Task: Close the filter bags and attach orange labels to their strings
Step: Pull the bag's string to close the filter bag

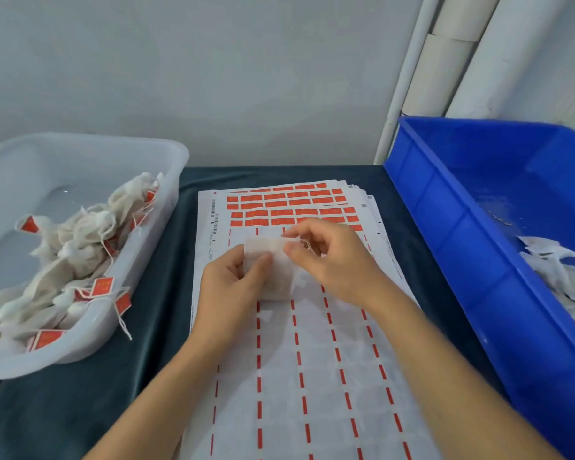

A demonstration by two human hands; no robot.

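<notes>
the filter bag [273, 263] (thin, floppy, near weightless) was pinched by the left hand [229, 280], its drawstring [307, 244] nipped by the right hand [326, 257]; best gripped at the top hem.

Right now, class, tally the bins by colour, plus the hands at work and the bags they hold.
White bin: 1
Blue bin: 1
Hands, left hand and right hand: 2
Held filter bag: 1
Total: 5
</notes>
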